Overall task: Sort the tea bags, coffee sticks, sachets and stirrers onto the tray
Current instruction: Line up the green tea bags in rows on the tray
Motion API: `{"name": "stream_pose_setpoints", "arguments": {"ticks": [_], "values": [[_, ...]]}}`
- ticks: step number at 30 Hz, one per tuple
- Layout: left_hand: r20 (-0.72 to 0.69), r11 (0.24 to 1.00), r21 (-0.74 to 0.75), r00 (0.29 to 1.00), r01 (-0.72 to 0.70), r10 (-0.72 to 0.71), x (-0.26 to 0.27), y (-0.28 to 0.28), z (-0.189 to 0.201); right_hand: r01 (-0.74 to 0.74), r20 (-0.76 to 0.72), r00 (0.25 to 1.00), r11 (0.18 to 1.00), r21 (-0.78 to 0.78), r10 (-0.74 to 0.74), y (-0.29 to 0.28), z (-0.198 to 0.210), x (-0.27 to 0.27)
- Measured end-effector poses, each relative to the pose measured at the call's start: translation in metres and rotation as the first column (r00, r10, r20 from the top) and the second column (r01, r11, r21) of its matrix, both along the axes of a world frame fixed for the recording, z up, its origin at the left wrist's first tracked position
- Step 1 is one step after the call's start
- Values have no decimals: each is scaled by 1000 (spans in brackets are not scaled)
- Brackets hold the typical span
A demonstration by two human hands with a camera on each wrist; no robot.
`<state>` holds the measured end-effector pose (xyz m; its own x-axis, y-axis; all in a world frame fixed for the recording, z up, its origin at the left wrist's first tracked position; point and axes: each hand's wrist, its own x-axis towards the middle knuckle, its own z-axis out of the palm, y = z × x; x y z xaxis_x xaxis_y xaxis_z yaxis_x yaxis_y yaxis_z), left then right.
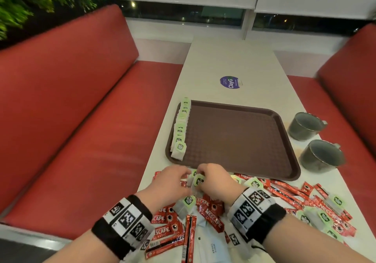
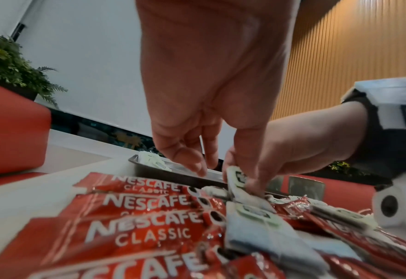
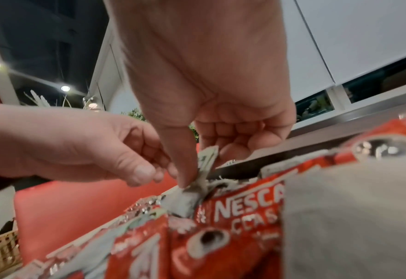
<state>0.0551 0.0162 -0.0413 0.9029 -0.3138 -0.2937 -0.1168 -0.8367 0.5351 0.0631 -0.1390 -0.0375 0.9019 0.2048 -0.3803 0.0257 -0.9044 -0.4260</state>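
A brown tray [image 1: 234, 140] lies mid-table with a row of green-tagged tea bags [image 1: 181, 124] along its left rim. In front of it lies a heap of red Nescafe coffee sticks [image 1: 162, 219] [image 2: 137, 232] [image 3: 242, 207], loose tea bags [image 1: 254, 183] and white sugar sachets [image 1: 211, 248]. My right hand [image 1: 200, 173] [image 3: 204, 168] pinches a tea bag [image 1: 198, 180] [image 2: 238, 177] [image 3: 185, 202] between thumb and curled fingers, just above the heap. My left hand [image 1: 184, 176] [image 2: 225, 179] hovers beside it with loosely bent fingers and holds nothing I can see.
Two metal mugs [image 1: 305, 125] [image 1: 321, 156] stand right of the tray. Red bench seats [image 1: 71, 120] flank the narrow table. A purple sticker [image 1: 230, 82] marks the far tabletop. The tray floor [image 1: 244, 146] right of the tea bags is bare.
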Motion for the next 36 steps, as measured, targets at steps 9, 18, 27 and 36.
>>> {"name": "stream_pose_setpoints", "arguments": {"ticks": [9, 18, 27, 36], "values": [[-227, 930, -360, 974, -69, -16, -17, 16, 11, 29, -96, 995, 883, 469, 18, 3, 34, -11], [-535, 574, -580, 801, -579, 267, -38, 53, 12, -253, 107, 949, 921, -295, 295, 23, 5, -36], [-658, 424, -611, 727, -668, 198, -49, 56, 7, -129, 3, 991, 976, -173, 131, 26, -2, -35], [-636, 478, -611, 751, -631, 180, -45, 46, 8, -72, -68, 993, 949, 308, 97, 2, 28, -37]]}}
